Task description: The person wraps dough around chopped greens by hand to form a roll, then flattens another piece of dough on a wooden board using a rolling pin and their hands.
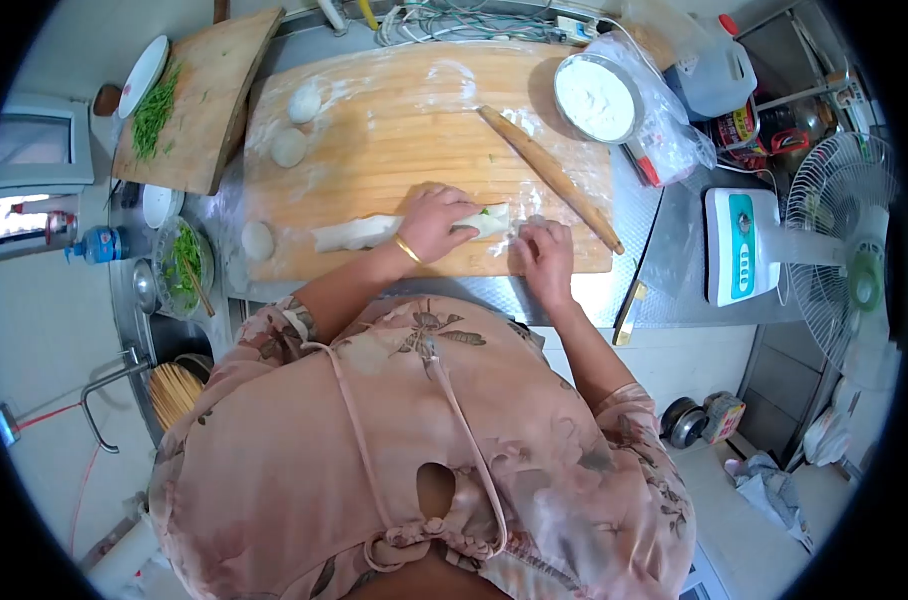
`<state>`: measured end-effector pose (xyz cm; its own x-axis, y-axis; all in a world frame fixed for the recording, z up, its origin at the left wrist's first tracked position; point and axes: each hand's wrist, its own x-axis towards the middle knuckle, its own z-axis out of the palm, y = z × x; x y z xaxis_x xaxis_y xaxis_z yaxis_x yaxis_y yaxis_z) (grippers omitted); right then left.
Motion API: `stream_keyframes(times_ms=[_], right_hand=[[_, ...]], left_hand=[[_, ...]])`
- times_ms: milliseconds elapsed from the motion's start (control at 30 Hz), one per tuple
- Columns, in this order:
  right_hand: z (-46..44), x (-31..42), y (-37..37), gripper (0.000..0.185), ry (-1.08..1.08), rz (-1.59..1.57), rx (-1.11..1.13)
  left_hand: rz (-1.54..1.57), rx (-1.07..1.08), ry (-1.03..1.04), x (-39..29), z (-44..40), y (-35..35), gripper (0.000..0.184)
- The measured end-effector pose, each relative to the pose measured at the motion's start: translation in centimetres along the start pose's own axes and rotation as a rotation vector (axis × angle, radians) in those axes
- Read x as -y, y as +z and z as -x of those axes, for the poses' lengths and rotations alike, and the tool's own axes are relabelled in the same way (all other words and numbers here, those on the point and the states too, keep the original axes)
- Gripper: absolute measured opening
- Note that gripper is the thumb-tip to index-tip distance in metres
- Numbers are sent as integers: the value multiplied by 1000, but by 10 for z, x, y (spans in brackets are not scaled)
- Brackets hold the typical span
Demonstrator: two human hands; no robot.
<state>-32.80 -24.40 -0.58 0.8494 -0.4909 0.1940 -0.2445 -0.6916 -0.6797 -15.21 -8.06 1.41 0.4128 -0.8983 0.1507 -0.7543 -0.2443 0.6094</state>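
A long strip of floured dough (359,233) lies across the front of the wooden board, with a bit of green filling showing near its right end. My left hand (436,226), a gold bangle on its wrist, bends over the strip with the fingers on the far side and the thumb on the near side. Just beyond the strip's right end is my right hand (547,258), its fingers curled together; whether they pinch anything is hidden. A wooden rolling pin (554,180) lies slantwise to the right of both hands.
Round dough pieces (288,147) sit along the board's (394,120) left side. A metal bowl of flour (596,98) stands back right, beyond it a plastic jug (714,75). Rightward are a scale (742,245) and a fan (854,250). Leftward are a cutting board (199,100) and a bowl of greens (184,265).
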Motion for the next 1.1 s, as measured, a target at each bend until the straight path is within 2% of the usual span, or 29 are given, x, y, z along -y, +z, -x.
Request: stream_keyframes(times_ms=[167,267,433,667,767,867,967,1067,1100], right_hand=[[-10,19,15,23,-61,-53,-44],[-11,19,16,18,-63,-65,-32],[-6,16,11,18,-140,-44,-39],[-10,19,17,17,-131,-97,-3],[-10,19,14,16,-140,-91,4],[-10,16,15,16,-122,-117,1],[-11,13,17,15,-123,-149,22],[-11,10,17,14,-175,-150,24],[-11,12,14,13,-179,-151,21]], left_hand=[[-44,52,-54,-13,-15,4,34],[94,16,-198,-13,-16,8,35],[75,-3,-145,-12,-4,17,34],[81,42,-120,-14,-5,15,33],[18,-42,100,2,-4,26,30],[-1,5,139,1,-8,21,27],[-22,76,79,-5,-11,17,29],[-36,134,4,-3,-12,17,22],[4,89,11,-6,-12,16,18]])
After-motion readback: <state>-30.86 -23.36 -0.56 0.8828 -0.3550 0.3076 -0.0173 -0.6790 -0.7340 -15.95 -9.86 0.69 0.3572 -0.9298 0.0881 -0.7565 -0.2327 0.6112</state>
